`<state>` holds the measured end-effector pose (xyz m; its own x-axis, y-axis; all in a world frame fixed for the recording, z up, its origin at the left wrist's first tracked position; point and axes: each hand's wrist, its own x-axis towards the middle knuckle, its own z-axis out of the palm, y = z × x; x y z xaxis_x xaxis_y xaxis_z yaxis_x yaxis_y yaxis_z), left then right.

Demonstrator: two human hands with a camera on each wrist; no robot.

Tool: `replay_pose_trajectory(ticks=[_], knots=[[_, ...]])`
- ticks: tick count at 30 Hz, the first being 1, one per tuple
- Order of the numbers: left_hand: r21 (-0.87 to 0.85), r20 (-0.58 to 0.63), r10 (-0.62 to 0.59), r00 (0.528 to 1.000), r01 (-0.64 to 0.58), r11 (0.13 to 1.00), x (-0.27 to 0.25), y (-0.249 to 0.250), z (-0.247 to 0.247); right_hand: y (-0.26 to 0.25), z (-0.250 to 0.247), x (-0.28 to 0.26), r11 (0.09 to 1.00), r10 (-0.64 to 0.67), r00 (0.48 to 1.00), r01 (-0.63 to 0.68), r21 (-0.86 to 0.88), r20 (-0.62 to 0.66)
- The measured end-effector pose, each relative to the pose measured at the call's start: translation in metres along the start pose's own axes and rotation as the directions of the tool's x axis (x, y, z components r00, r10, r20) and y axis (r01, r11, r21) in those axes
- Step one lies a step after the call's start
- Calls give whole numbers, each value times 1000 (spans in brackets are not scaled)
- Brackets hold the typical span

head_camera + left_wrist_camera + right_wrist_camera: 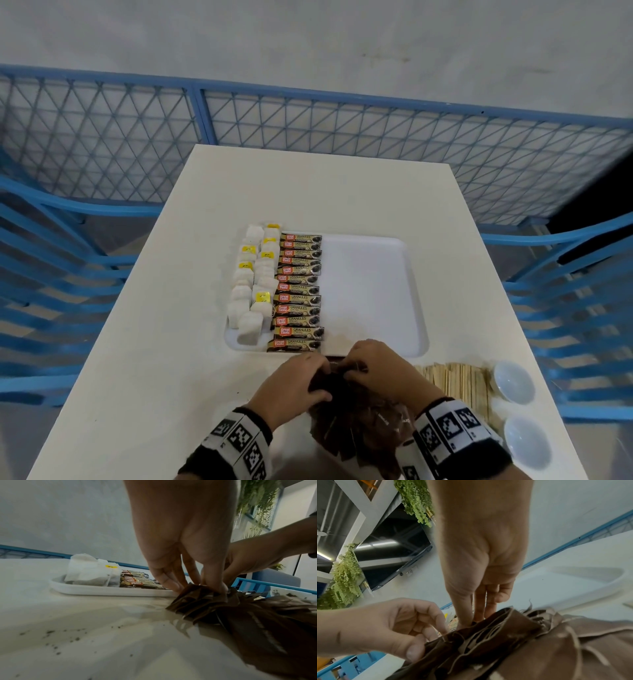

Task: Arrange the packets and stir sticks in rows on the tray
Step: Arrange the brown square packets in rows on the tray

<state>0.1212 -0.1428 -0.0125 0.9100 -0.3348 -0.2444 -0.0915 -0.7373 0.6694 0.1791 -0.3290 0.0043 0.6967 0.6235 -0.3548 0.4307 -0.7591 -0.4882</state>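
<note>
A white tray (371, 291) lies mid-table. On its left side stand two rows of white tea bags (251, 284) and one row of coffee granule sachets (299, 291); its right half is bare. Just in front of the tray lies a heap of brown sugar packets (359, 431). My left hand (301, 380) and right hand (370, 363) both pinch a bunch of those brown packets (200, 601) at the heap's far end. In the right wrist view the bunch of brown packets (488, 632) shows edge-on between the fingertips of both hands. Wooden stir sticks (455, 383) lie to the right.
Two small white bowls (513, 382) (527, 442) stand at the table's right front edge, beside the sticks. Dark specks (51, 639) dot the tabletop at the left. A blue mesh fence (308, 137) and blue chairs (51, 274) surround the table.
</note>
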Motion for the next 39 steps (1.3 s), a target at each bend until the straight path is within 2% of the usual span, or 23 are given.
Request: replay_pose_trajectory(ticks=[5, 8, 11, 14, 16, 19, 23, 25, 28, 30, 32, 33, 37, 39], knots=[[-1, -62, -1, 998, 1, 1000, -3, 1, 2, 2, 4, -4, 997, -54, 994, 47, -68, -98], [-50, -128, -12, 992, 6, 999, -4, 3, -3, 1, 8, -7, 994, -111, 974, 104, -43, -200], [-172, -234, -49, 971, 8, 985, -9, 7, -13, -8, 5, -8, 991, -100, 963, 120, 67, -250], [-282, -343, -105, 933, 4, 959, -17, 8, -23, -21, -5, -10, 949, -73, 973, 135, 284, -217], [-361, -402, -150, 903, -6, 932, -20, 11, -28, -26, -11, -8, 933, -88, 976, 150, 326, -197], [-492, -439, -226, 870, -22, 870, -23, 23, -32, -33, -16, -5, 926, -82, 968, 162, 341, -238], [-682, -474, -343, 811, -92, 725, -26, 35, -33, -39, -25, -7, 853, -96, 956, 222, 471, -277], [-780, -439, -402, 804, -119, 614, -28, 40, -35, -45, -29, -10, 780, -100, 960, 239, 579, -261], [-903, -333, -354, 874, -188, 387, -32, 42, -37, -54, -29, -12, 657, -86, 963, 247, 712, -255], [-960, -230, -312, 922, -162, 229, -35, 44, -39, -59, -28, -12, 580, -73, 965, 247, 777, -252], [-988, -117, -309, 944, -80, 129, -39, 44, -41, -63, -28, -14, 628, -70, 960, 254, 735, -272], [-992, -77, -316, 946, -40, 121, -41, 44, -41, -65, -28, -15, 684, -72, 956, 255, 684, -285], [-977, -17, -366, 930, 63, 204, -54, 36, -43, -70, -21, -18, 873, -112, 922, 269, 406, -369], [-974, -33, -414, 910, 64, 217, -63, 28, -44, -65, -13, -23, 921, -138, 934, 243, 304, -330]])
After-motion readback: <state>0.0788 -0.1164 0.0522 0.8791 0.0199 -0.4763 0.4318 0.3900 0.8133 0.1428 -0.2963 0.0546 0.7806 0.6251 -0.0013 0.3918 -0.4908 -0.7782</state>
